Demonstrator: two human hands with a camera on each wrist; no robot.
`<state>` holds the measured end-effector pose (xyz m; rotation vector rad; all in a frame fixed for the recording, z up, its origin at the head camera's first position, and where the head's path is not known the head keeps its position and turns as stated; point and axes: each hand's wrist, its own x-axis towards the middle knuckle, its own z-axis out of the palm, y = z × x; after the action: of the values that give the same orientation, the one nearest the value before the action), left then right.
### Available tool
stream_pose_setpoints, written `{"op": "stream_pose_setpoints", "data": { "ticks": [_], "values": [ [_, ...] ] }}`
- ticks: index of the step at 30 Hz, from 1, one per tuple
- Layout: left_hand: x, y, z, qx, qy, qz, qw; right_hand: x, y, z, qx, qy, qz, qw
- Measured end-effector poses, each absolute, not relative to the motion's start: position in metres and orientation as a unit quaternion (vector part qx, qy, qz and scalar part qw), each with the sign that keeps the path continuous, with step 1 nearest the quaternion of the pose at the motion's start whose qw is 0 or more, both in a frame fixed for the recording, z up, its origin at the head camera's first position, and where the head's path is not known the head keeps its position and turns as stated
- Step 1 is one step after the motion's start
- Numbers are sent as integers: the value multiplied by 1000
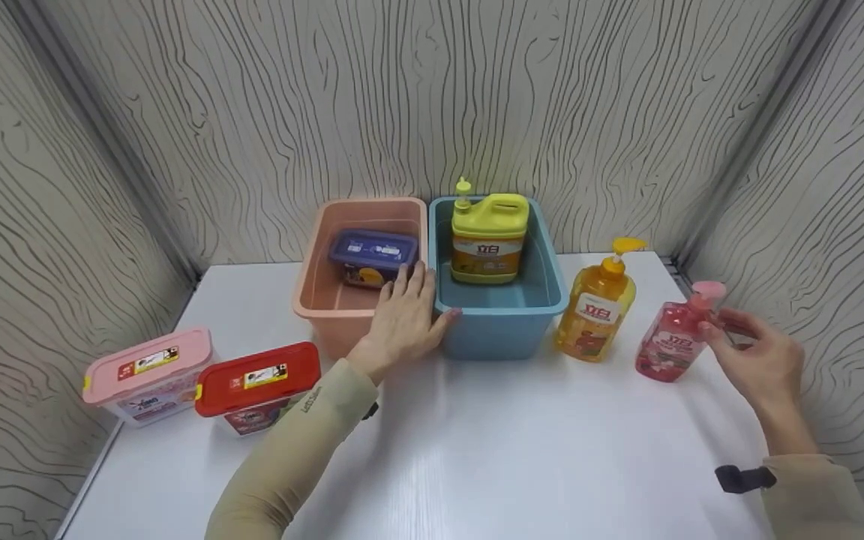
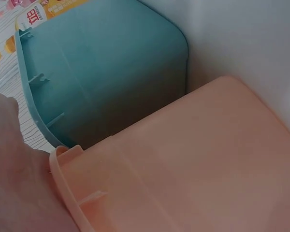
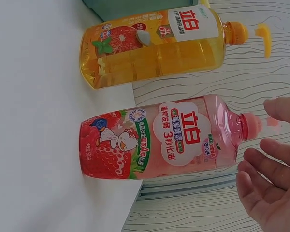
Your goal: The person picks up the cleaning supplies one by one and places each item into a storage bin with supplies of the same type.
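My left hand (image 1: 402, 319) lies with fairly straight fingers across the adjoining rims of a pink-orange bin (image 1: 338, 322) and a blue bin (image 1: 499, 330). A dark blue lidded box (image 1: 373, 251) lies in the former; a yellow-topped jug of detergent (image 1: 488, 244) with a pump stands in the latter. At the right, a pink pump bottle of dish soap (image 3: 164, 137) stands on the table. Beside its neck is my right hand (image 1: 766, 364), thumb and fingers spread and loosely bent, not closed round it. Whether a fingertip touches the bottle is hard to tell.
An orange pump bottle of dish soap (image 1: 597, 311) stands between the blue bin and the pink bottle. On the left of the white table (image 1: 462, 450) are a pink-lidded tub (image 1: 151, 375) and a red-lidded tub (image 1: 259, 386). Wood-patterned walls (image 1: 372, 97) enclose the table.
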<state>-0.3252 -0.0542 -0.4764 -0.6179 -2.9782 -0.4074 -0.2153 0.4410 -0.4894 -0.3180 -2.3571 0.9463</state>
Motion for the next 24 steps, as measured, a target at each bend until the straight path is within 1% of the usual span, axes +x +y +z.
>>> {"op": "stream_pose_setpoints", "data": {
  "ticks": [8, 15, 21, 24],
  "values": [
    [-329, -51, -475, -209, -970, -122, 26, -222, 441, -490, -126, -885, 351, 279],
    [-332, -48, -477, -208, -972, -105, 17, -229, 443, -496, -128, -883, 375, 251],
    [-332, -47, -476, -202, -973, -106, 17, -236, 445, -498, -156, -878, 386, 236],
    [-333, -46, -476, -202, -974, -105, 14, -240, 447, -499, -160, -867, 406, 241]
  ]
}}
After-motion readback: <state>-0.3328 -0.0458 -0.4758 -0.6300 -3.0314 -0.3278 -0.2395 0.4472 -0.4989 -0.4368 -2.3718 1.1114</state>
